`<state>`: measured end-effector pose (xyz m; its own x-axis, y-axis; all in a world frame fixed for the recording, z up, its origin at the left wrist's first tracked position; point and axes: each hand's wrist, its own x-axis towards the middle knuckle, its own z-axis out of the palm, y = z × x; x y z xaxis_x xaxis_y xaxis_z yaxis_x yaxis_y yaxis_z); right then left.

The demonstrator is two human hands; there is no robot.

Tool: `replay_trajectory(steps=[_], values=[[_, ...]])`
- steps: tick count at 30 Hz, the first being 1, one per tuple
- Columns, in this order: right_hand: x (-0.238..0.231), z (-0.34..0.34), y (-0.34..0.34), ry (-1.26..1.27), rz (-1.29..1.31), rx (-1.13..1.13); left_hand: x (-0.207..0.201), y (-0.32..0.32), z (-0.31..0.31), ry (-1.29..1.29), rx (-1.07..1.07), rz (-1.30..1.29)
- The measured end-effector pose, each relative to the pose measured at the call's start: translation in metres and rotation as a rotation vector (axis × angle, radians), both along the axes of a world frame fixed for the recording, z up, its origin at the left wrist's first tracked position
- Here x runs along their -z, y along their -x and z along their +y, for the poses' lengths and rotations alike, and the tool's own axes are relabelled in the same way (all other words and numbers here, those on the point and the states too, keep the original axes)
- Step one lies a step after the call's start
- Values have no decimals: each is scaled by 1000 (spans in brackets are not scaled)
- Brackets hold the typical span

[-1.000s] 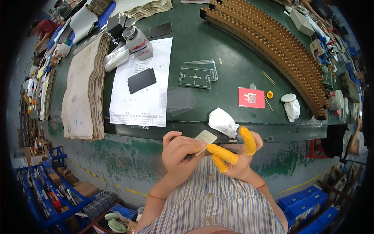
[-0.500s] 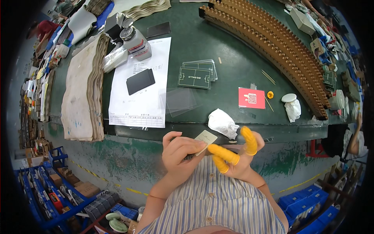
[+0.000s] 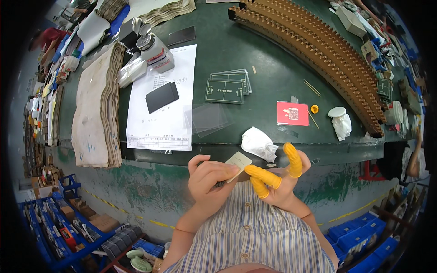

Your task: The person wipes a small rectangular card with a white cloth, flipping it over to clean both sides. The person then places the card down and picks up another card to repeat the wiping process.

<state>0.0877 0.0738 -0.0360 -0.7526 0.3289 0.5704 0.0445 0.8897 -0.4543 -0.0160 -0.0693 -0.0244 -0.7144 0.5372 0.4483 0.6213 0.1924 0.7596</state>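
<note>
My left hand (image 3: 210, 179) grips a small pale cream card (image 3: 239, 162) with rounded corners, its thumb lying on the face. Whether more cards sit beneath it is hidden by the fingers. Close by on the right, my right hand (image 3: 278, 185) wears yellow finger cots (image 3: 265, 176) on several digits. Its fingers are spread, one pointing up, and one yellow tip comes near the card's right edge; contact cannot be made out. Just beyond both hands, a crumpled white cloth (image 3: 258, 143) lies at the table's front edge.
On the green table (image 3: 255, 113) are green cards with white pitch lines (image 3: 224, 91), clear sheets (image 3: 207, 119), dark cards (image 3: 162, 97) on a printed paper (image 3: 159, 129), a metal-topped bottle (image 3: 157, 52), a red card (image 3: 292, 113), wooden sticks (image 3: 312, 88) and a long slotted brown rack (image 3: 314, 54).
The raised yellow finger of my right hand has shifted slightly. My left hand keeps its hold on the card, and the whole view has moved a little.
</note>
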Motion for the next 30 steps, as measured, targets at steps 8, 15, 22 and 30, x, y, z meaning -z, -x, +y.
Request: replay_trajectory(steps=[8,15,22,30], values=[[5,2,-2,45,-7,8,-1,-1,0,-8,-10,3],[1,5,-3,49,8,-32,1,-1,-2,-28,-8,-7],[5,5,-1,80,2,-4,1,-2,-2,-31,2,-18],[2,4,1,105,76,-38,4,-3,-3,-59,12,-43]])
